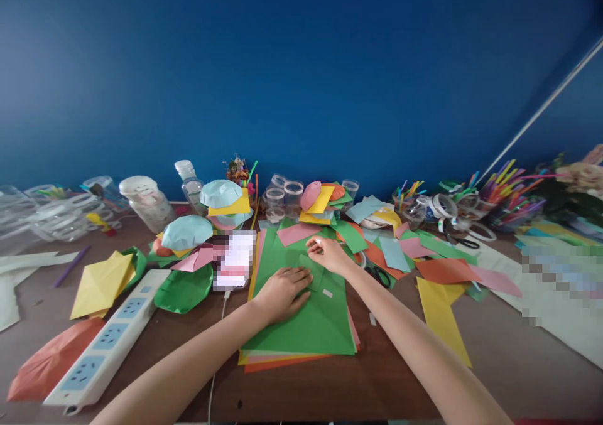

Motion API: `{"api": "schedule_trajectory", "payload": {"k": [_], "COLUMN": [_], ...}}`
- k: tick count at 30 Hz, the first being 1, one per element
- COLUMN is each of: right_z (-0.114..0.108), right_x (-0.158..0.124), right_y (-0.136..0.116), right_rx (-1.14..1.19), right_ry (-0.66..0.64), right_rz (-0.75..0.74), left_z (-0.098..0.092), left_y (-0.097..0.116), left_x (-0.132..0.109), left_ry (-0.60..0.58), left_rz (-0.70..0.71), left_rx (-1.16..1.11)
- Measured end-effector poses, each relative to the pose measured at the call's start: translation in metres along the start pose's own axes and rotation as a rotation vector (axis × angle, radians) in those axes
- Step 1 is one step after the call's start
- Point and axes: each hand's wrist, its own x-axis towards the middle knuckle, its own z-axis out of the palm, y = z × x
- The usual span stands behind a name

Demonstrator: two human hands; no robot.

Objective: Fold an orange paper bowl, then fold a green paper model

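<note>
While the left hand (282,294) lies spread and palm-down on a broad green paper sheet (301,328), the right hand (330,254) curves above it, its fingertips gathered at a small green paper piece (313,271); from here I cannot tell whether they actually pinch it. That small piece lies on the sheet, right between the two hands, and the flat left hand seems placed to keep the sheet from sliding. The sheet tops a neat stack of coloured paper sheets (282,365), showing yellow, pink and orange at its edges, near the front edge of the brown bench (400,381). A tiny white paper scrap (327,293) sits on the green sheet just beside the right hand. Dark-handled steel scissors (379,276) lie close to the stack's right side, handy among loose orange and pale blue paper rectangles. To the left, a white power strip (110,340) slants toward the front edge beside a folded green paper bowl (183,289). Clear plastic jars (285,199) crowd the back edge against the blue wall (301,67). The open room lies along the front edge, where bare bench shows around the arms; sideways and rearward, paper hems them in.
</note>
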Motion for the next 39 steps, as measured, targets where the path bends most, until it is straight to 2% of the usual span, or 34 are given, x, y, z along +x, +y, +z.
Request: {"api": "schedule_trajectory", "payload": {"k": [8,12,16,19,22,30,34,39], "right_z": [-0.012,-0.013,-0.013,-0.015,-0.016,-0.015,-0.017,-0.017], "right_x": [-0.03,-0.033,-0.031,-0.031,-0.032,-0.033,-0.035,-0.035], "right_y": [-0.008,-0.011,-0.006,0.0,0.0,-0.011,-0.017,-0.02], "right_rx": [-0.073,-0.023,0.016,-0.055,-0.144,-0.329,-0.213,-0.079], "right_ry": [0.031,0.022,-0.004,0.036,0.023,0.068,0.062,0.044], "right_rz": [-0.114,-0.135,-0.126,-0.069,-0.049,-0.124,-0.179,-0.225], "left_z": [0.001,0.006,0.009,0.009,0.009,0.003,0.002,0.002], "left_y": [0.0,-0.005,-0.01,-0.012,-0.012,-0.008,-0.009,-0.01], "left_x": [0.002,0.004,0.007,0.009,0.009,0.01,0.012,0.013], "left_ry": [0.037,0.09,0.12,0.134,0.144,0.147,0.161,0.101], "left_rz": [-0.018,-0.009,-0.071,-0.126,-0.153,-0.216,-0.21,-0.147], "left_rx": [-0.021,-0.069,-0.159,-0.22,-0.242,-0.24,-0.279,-0.237]}}
